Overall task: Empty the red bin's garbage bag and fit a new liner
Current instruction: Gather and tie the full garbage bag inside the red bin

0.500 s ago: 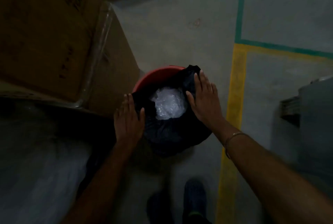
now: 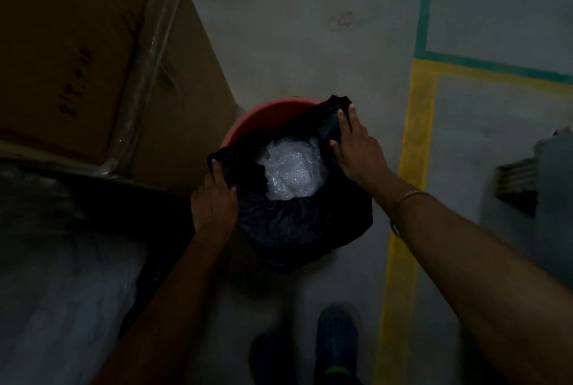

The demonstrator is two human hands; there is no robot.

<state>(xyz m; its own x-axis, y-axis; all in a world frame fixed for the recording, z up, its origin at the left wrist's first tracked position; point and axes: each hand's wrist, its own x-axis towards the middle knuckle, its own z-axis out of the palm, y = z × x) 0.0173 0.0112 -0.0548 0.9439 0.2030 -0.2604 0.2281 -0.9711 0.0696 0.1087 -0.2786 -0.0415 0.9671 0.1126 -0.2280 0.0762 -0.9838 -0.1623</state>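
Observation:
The red bin (image 2: 263, 119) stands on the grey floor below me, its far rim bare. A black garbage bag (image 2: 297, 223) lines it and drapes over the near side. Crumpled clear plastic wrap (image 2: 290, 169) fills the bag's mouth. My left hand (image 2: 214, 201) pinches the bag's edge at the left rim, fingers curled into the black film. My right hand (image 2: 356, 149) grips a raised bunch of the bag at the right rim.
Large cardboard boxes (image 2: 93, 59) stack close on the left, touching the bin's side. A pale plastic-covered heap (image 2: 62, 276) lies at lower left. Yellow floor tape (image 2: 406, 198) and green floor tape (image 2: 424, 3) run on the right, near a grey object (image 2: 545, 186). My shoes (image 2: 336, 341) show below.
Both hands went from lying flat on the bag's rim to closing on its edges. The bag's right corner is lifted off the rim, exposing more red.

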